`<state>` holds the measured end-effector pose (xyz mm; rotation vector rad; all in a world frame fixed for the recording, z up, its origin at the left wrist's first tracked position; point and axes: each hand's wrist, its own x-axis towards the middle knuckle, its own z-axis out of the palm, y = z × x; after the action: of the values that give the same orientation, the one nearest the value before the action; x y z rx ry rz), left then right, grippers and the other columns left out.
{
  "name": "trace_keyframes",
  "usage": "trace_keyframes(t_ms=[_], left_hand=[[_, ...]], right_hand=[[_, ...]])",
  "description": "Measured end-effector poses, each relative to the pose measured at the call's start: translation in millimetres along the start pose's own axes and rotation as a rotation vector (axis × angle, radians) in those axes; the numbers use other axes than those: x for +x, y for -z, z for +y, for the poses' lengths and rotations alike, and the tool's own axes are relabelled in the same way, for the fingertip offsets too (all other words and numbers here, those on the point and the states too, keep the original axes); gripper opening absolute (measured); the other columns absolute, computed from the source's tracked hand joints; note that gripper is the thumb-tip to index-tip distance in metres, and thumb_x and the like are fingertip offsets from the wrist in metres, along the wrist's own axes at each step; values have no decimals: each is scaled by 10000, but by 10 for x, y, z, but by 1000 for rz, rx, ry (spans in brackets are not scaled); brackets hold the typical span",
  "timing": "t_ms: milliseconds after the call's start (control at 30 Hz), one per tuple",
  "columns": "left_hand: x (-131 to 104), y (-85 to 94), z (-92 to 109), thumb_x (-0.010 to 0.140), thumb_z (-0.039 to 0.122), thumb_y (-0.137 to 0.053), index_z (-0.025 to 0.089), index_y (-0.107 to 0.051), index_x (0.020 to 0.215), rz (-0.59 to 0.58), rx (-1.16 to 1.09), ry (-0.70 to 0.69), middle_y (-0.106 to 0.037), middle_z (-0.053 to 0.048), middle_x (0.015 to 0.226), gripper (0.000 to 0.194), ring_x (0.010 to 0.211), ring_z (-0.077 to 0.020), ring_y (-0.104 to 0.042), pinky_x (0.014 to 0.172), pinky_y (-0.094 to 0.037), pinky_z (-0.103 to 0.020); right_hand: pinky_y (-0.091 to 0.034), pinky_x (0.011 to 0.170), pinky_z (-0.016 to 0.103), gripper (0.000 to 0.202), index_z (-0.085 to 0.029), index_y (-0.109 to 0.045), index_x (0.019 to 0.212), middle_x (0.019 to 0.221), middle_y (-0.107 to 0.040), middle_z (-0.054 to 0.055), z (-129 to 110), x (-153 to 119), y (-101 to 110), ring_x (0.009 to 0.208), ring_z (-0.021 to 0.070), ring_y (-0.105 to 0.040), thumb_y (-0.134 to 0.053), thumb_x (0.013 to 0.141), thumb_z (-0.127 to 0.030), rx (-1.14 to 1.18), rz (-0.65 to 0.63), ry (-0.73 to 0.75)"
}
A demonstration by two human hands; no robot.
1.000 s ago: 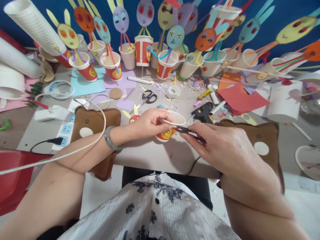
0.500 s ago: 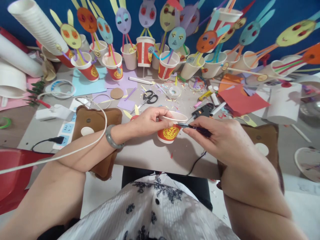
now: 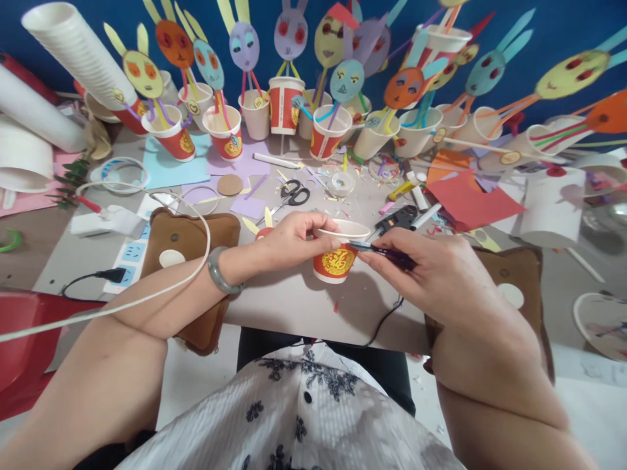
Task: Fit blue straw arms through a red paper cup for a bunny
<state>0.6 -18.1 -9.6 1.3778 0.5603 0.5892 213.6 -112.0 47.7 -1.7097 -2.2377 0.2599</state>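
Observation:
A red and white paper cup with a yellow round emblem stands upright on the table in front of me. My left hand grips its rim from the left, fingers over the edge and thumb outside. My right hand is closed round a craft knife with a dark handle. The thin grey blade points left and meets the cup's side just below the rim; whether it has cut through cannot be made out. Behind my left wrist, a red paper piece with yellow ears is partly hidden.
Black scissors, a tape roll and a glue gun lie beyond the cup among paper scraps. Several cups with paper rabbit heads line the back. Brown pouches lie under both forearms. A white cable crosses my left arm.
The whole view has shifted slightly. Both hands keep their hold, with the blade still against the cup just under the rim.

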Motion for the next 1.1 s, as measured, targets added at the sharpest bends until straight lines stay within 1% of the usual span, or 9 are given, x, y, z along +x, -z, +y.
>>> trace_keyframes(t_ms=[133, 233, 367, 500, 600, 800, 1000, 1100], left_hand=[[-4, -10, -27, 773, 454, -839, 121, -686, 856, 2, -33, 4, -670, -25, 803, 375, 732, -107, -612, 669, -484, -219], [-2, -4, -47, 767, 487, -842, 122, -687, 883, -9, -58, 34, -690, -36, 816, 414, 735, -114, -626, 683, -493, -230], [4, 11, -54, 758, 527, -845, 119, -682, 894, -25, -79, 55, -703, -40, 820, 460, 738, -122, -637, 706, -503, -245], [6, 17, -22, 761, 563, -837, 116, -669, 896, -29, -132, 52, -704, -41, 835, 496, 759, -122, -646, 749, -520, -259], [2, 14, -7, 757, 572, -839, 114, -667, 919, -15, -181, 54, -704, -37, 841, 515, 758, -121, -647, 746, -523, -260], [-1, -2, -45, 775, 556, -832, 118, -675, 943, 47, -195, 43, -731, -54, 873, 494, 795, -154, -683, 757, -536, -288], [6, -10, -37, 779, 540, -838, 119, -668, 914, 73, -214, 11, -732, -51, 863, 474, 775, -134, -674, 744, -534, -268], [10, -10, -39, 777, 545, -837, 119, -672, 923, 79, -220, 4, -736, -52, 867, 479, 774, -135, -674, 744, -533, -269]], right_hand=[[-323, 544, 287, 286, -219, -671, 840, 568, -615, -7, 6, 7, 0, 483, 143, -513, -550, 983, -434, 3, -18, -13], [-330, 547, 287, 281, -218, -673, 846, 569, -618, -6, 8, 9, 3, 494, 146, -528, -554, 982, -434, 9, -21, -9], [-334, 537, 279, 266, -214, -662, 827, 563, -608, -8, 1, 10, 4, 489, 139, -519, -565, 979, -410, 19, -5, -4], [-342, 524, 264, 275, -205, -635, 774, 552, -570, -24, 6, 31, -39, 465, 112, -460, -592, 966, -397, 84, 59, -5], [-338, 505, 256, 285, -204, -611, 734, 546, -551, -33, 13, 54, -89, 453, 99, -434, -626, 944, -395, 130, 118, -17], [-322, 480, 251, 281, -206, -604, 745, 518, -511, -47, 1, 75, -157, 440, 94, -413, -645, 937, -407, 168, 194, -35], [-319, 484, 251, 290, -214, -576, 734, 518, -494, -49, -4, 87, -220, 452, 97, -421, -659, 932, -408, 189, 257, -42], [-308, 484, 251, 285, -216, -569, 733, 516, -481, -52, -6, 97, -243, 453, 95, -411, -664, 929, -401, 183, 268, -48]])
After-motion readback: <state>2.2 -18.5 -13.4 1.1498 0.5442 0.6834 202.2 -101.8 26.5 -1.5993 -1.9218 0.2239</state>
